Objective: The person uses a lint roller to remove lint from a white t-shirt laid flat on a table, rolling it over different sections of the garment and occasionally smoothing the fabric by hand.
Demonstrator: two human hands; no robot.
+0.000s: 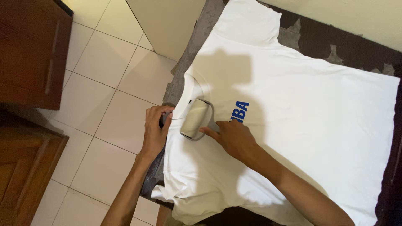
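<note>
We find the left hand (155, 129) closed around the handle of a lint roller (196, 119), its drum resting near the collar of a white T-shirt (301, 109). The right hand (231, 137), fingers loose, touches the drum, possibly peeling a sheet; most of the shirt lies beyond the roller.

Both forearms bare — no sleeves, watch or rings on left hand (154, 132) or right hand (233, 138).
</note>
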